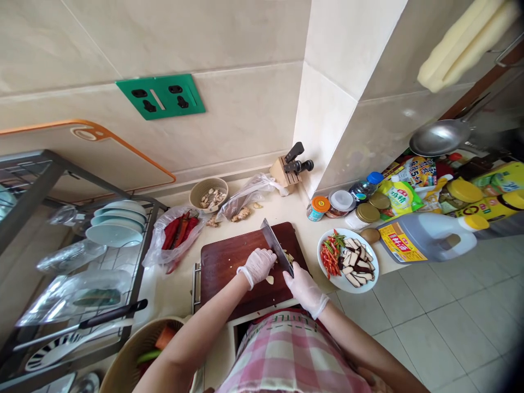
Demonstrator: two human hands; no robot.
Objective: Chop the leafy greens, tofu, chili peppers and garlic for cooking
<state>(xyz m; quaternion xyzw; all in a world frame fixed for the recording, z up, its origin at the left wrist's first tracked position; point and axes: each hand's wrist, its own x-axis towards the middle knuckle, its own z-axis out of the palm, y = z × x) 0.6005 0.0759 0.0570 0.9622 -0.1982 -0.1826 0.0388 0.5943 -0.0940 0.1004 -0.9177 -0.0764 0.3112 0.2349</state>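
On the dark red cutting board (229, 256) lies a pale slice (269, 280), just below my left hand (261, 266). That gloved hand has its fingers curled down at the left side of the knife blade; whatever they press on is hidden. My right hand (303, 289), also gloved, is wrapped round the handle of the knife (275, 240), whose broad blade slants up and left over the board. Small pale cut pieces (289, 256) show at the right of the blade. A white plate (347, 287) right of the board bears chopped red and green peppers (331, 254) and sliced mushrooms (357, 263).
Behind the board are a garlic basket (208, 195), ginger (241, 214) by a plastic bag, and a knife block (285, 172). A bag of red peppers (179, 232) and a dish rack (141, 262) stand left. Jars (341, 201) and a large bottle (429, 234) line the right.
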